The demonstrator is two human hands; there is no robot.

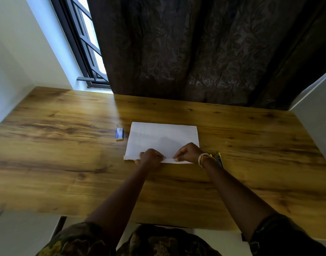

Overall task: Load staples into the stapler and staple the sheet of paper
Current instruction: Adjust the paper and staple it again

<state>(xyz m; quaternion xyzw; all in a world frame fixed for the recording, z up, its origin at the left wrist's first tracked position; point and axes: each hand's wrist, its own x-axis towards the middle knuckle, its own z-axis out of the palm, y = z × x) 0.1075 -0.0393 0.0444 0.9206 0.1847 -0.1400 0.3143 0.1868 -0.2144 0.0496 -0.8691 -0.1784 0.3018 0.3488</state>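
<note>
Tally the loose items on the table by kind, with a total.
Sheet of paper: 1
Staple box: 1
Stapler, partly hidden behind the right wrist: 1
Total: 3

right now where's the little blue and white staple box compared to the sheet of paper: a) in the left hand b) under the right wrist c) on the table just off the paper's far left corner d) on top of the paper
c: the staple box lies on the bare wooden table, just off the far left corner of the paper, while the left hand and right hand both press the paper's near edge.
</note>
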